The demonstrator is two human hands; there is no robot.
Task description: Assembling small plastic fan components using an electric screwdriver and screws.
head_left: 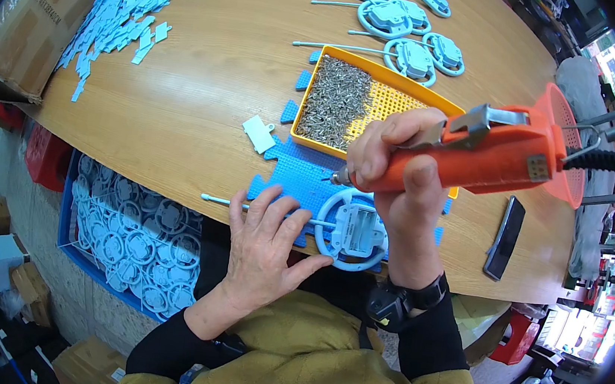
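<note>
My right hand (401, 157) is wrapped round an orange electric screwdriver (476, 157), lifted over the near side of the yellow tray. Its bit (338, 176) points left, apart from the part beneath. On the blue foam mat (298, 172) lies a light-blue plastic ring with a stick handle and an open battery compartment (358, 229). Spread over the handle, my left hand (265, 240) has its thumb at the ring's lower left edge; it does not grip the part. A small light-blue battery cover (259, 134) rests left of the tray.
Loose screws (335, 97) fill the left of the yellow tray (401, 83). Several finished-looking rings (411, 57) lie beyond it. Covers (120, 11) are heaped far left by a carton (60, 12). A phone (505, 237) lies right; a blue crate (71, 197) of rings stands below left.
</note>
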